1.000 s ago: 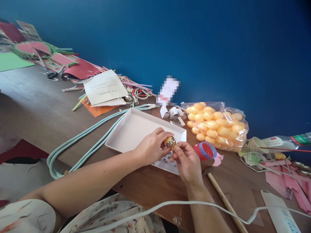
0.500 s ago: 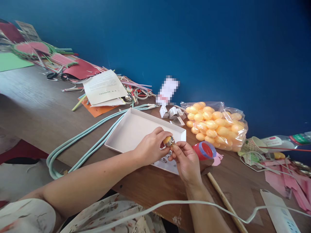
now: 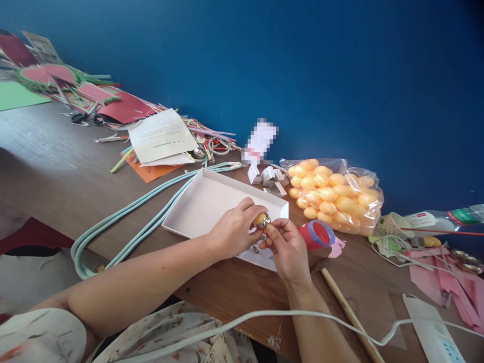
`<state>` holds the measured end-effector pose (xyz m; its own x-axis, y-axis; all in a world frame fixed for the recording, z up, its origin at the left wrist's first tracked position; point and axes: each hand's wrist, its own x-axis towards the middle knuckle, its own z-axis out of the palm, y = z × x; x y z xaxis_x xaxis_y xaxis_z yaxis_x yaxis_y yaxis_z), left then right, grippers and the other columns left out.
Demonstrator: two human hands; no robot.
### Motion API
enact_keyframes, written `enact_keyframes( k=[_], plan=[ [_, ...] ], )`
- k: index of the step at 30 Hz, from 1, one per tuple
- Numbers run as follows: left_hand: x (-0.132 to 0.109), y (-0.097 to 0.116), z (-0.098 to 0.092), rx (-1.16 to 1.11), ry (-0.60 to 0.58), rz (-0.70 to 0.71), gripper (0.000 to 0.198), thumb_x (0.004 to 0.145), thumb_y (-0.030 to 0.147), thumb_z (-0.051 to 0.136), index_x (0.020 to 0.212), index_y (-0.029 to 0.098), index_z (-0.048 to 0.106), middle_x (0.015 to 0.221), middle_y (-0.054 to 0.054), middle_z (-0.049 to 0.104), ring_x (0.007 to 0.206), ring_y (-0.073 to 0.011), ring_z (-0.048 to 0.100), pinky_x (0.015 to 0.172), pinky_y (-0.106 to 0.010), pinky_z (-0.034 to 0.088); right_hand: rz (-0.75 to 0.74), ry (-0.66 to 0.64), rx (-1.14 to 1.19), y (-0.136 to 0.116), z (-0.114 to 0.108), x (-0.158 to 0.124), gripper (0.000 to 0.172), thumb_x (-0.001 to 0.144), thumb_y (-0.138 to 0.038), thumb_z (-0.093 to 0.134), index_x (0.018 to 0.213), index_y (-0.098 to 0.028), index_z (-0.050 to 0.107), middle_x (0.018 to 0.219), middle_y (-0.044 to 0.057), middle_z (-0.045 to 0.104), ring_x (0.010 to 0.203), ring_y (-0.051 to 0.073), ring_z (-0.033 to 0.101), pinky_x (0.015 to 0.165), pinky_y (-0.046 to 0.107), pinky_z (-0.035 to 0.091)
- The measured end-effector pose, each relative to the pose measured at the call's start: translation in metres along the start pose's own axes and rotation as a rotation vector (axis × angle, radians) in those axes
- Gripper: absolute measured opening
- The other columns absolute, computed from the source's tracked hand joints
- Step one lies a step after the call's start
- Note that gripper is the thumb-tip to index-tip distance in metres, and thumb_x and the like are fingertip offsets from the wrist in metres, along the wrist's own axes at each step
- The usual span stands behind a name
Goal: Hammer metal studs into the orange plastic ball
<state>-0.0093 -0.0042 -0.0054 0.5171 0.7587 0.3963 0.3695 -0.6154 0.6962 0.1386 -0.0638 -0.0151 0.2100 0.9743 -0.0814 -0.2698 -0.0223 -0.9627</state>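
My left hand is closed around a small yellow egg, partly covered with shiny silver pieces, above the white box lid. Thumb and fingers of my right hand are pinched together against the egg's lower right side. Whatever lies between those fingertips is too small to make out. Beneath both hands, a few small silver bits lie in the lid. Just right of my right hand is a red cup with a purple rim, tipped on its side.
A clear bag of yellow eggs lies by the blue wall. Teal cords loop on the left, below a printed sheet and scissors. A wooden stick, power strip and white cable are at right.
My right hand has shifted slightly left and up against the egg. My left hand still holds the egg in nearly the same place. The view has moved slightly.
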Motion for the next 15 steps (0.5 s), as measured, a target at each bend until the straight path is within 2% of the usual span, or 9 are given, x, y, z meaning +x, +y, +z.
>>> enact_keyframes(
  k=[4, 9, 15],
  plan=[
    [-0.001, -0.0007, 0.0006, 0.005, -0.003, 0.011, 0.036, 0.078, 0.021, 0.06, 0.113, 0.018, 0.054, 0.098, -0.005, 0.052, 0.069, -0.0119, 0.056, 0.068, -0.027, 0.051, 0.006, -0.019, 0.001, -0.0021, -0.0006, 0.0016, 0.02, 0.076, -0.026, 0.073, 0.084, -0.021, 0.055, 0.064, -0.007, 0.059, 0.046, 0.005, 0.051, 0.047, 0.02, 0.049],
    [-0.0007, 0.0, 0.0001, -0.02, 0.004, -0.002, 0.034, 0.079, 0.022, 0.06, 0.113, 0.019, 0.055, 0.097, -0.005, 0.052, 0.073, -0.0135, 0.057, 0.071, -0.029, 0.051, -0.005, -0.035, -0.068, -0.0013, -0.0032, 0.0049, 0.02, 0.078, -0.028, 0.071, 0.085, -0.021, 0.054, 0.061, -0.007, 0.059, 0.04, 0.004, 0.044, 0.038, 0.016, 0.039],
    [0.0013, 0.0006, -0.0003, -0.156, -0.004, -0.021, 0.037, 0.076, 0.023, 0.063, 0.112, 0.018, 0.056, 0.094, -0.004, 0.051, 0.072, -0.012, 0.056, 0.071, -0.026, 0.051, -0.046, -0.078, 0.001, -0.0024, -0.0029, 0.0016, 0.013, 0.085, -0.031, 0.063, 0.086, -0.022, 0.054, 0.063, -0.007, 0.056, 0.046, 0.005, 0.046, 0.042, 0.017, 0.041]
  ],
)
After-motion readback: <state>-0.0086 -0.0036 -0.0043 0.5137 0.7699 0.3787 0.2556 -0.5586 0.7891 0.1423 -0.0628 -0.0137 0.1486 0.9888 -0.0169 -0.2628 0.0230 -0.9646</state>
